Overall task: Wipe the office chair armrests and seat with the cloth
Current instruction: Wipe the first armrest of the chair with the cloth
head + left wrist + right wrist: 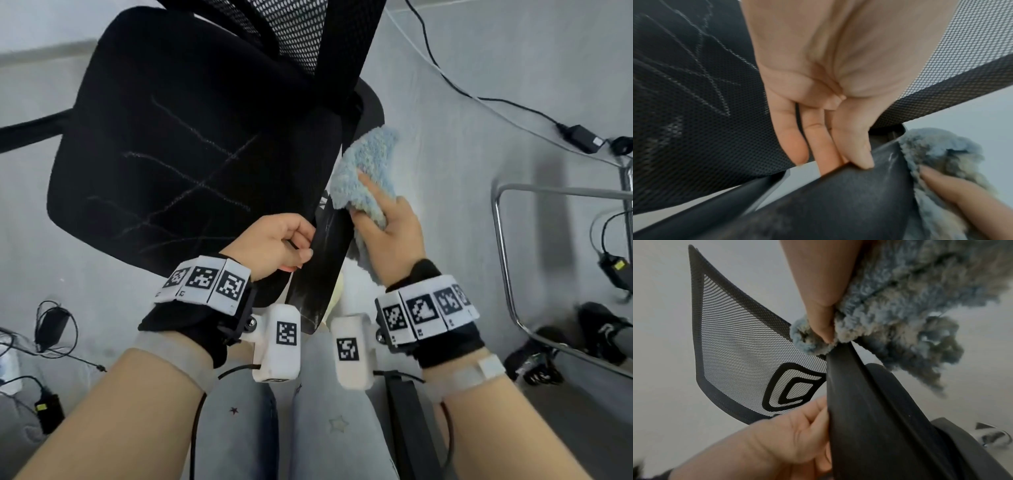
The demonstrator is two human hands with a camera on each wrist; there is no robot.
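Note:
The black office chair has a mesh seat [178, 147] streaked with pale chalky lines and a mesh backrest [308, 31] at the top. Its near armrest [325, 260] is a long black pad running toward me. My left hand [284, 243] grips the armrest's inner edge, thumb on top [861, 155], fingers curled under it. My right hand [387, 219] holds a fluffy light-blue cloth [366, 164] bunched against the armrest's far part and outer side. In the right wrist view the cloth [900, 305] wraps the armrest's [869, 410] end.
The grey floor [479, 102] carries cables and a power adapter [579, 137] at the upper right. A chrome tube frame [503, 246] and black shoes [596, 325] are on the right. More adapters and cables [51, 325] lie at the lower left. My legs are just below the armrest.

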